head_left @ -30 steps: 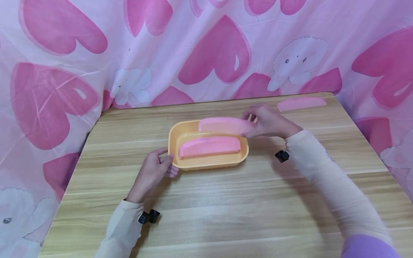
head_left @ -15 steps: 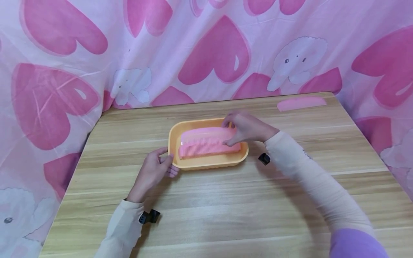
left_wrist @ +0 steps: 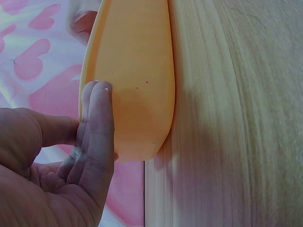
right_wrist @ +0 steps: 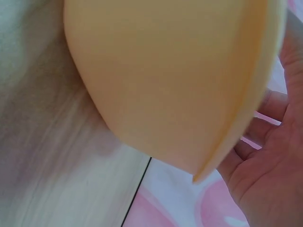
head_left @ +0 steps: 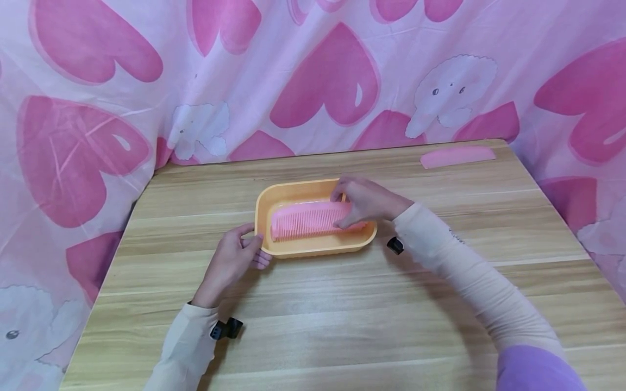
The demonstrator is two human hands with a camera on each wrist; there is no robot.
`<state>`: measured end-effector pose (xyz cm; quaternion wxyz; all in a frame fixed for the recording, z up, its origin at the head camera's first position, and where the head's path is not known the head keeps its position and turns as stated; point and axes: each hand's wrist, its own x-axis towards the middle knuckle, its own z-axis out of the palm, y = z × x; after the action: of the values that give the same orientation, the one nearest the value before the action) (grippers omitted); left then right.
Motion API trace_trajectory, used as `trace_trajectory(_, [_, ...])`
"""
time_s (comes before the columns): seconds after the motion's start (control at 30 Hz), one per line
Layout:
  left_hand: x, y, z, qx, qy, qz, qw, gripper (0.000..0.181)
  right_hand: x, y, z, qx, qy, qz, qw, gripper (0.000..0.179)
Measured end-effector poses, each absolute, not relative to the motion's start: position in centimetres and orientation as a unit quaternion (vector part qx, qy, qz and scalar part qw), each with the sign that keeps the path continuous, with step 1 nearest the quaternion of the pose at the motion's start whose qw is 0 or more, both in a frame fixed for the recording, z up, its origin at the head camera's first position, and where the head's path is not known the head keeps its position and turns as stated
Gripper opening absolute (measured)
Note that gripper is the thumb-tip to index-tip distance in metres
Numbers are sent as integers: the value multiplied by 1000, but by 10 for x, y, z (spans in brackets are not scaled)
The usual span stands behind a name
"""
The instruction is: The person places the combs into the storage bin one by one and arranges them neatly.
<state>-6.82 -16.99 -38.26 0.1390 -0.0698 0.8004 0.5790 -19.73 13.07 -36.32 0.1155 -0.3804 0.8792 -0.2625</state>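
Note:
A yellow-orange plastic tray [head_left: 318, 253] with rounded corners stands on the wooden table. My left hand [head_left: 231, 263] pinches its left end, thumb over the rim and fingers along the outer wall, as the left wrist view also shows. Inside lie two pink combs, one nearly covering the other. The upper comb [head_left: 313, 208] has its right end between the thumb and fingers of my right hand [head_left: 368, 199], which reaches in over the tray's right end. Most of the lower comb is hidden under it. In the right wrist view the tray wall [right_wrist: 165, 75] hides my fingertips.
Another pink comb [head_left: 457, 157] lies at the table's back right corner. A pink curtain [head_left: 313, 70] with hearts hangs right behind the back edge. The wooden tabletop [head_left: 323, 320] stretches in front of the tray.
My right hand has carried a comb from above the tray's right rear rim leftward and down onto the comb inside. The left hand and the tray have stayed in place.

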Motion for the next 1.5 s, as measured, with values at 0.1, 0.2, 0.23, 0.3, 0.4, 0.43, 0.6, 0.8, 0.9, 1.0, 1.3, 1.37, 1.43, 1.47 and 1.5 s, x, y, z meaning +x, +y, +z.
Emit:
trace_trajectory(0.1, [-68,-170,-382,-71,804,575,138,43,-197,130,-366,-375,880,-260,131,48])
trace_trajectory(0.2, [-67,-169,-382,-71,806,571,136,43,-197,130,-369,-382,880,-252,128,49])
trace_trajectory(0.23, [-67,-169,-382,-71,806,572,136,43,-197,130,-370,-384,880,-250,127,49])
trace_trajectory(0.3, [-67,-169,-381,-71,807,571,136,43,-197,131,-373,-386,880,-246,126,49])
trace_trajectory(0.4, [-66,-169,-381,-72,809,568,136,44,-196,131,-375,-384,882,-242,125,50])
trace_trajectory(0.43, [-66,-169,-381,-72,810,566,136,44,-196,131,-376,-383,883,-242,126,50])
trace_trajectory(0.6, [-66,-169,-381,-69,811,565,136,44,-195,132,-377,-377,885,-243,128,51])
trace_trajectory(0.8, [-67,-169,-381,-68,809,567,136,44,-194,133,-376,-376,887,-234,133,52])
trace_trajectory(0.9, [-67,-169,-380,-69,806,572,138,44,-194,134,-372,-380,885,-228,140,55])
trace_trajectory(1.0, [-67,-169,-380,-71,802,576,141,44,-196,137,-368,-385,883,-228,141,57])
trace_trajectory(1.3, [-67,-170,-382,-70,804,573,140,44,-207,162,-346,-372,889,-245,107,49])
trace_trajectory(1.37, [-67,-170,-382,-72,807,570,141,44,-210,169,-343,-363,891,-253,101,48])
trace_trajectory(1.43, [-68,-169,-382,-74,808,567,140,44,-214,178,-343,-356,894,-258,91,47])
trace_trajectory(1.47, [-68,-169,-382,-75,809,566,141,45,-216,183,-343,-350,897,-257,86,46])
trace_trajectory(1.5, [-68,-170,-382,-74,809,565,141,45,-218,188,-343,-343,900,-255,82,47])
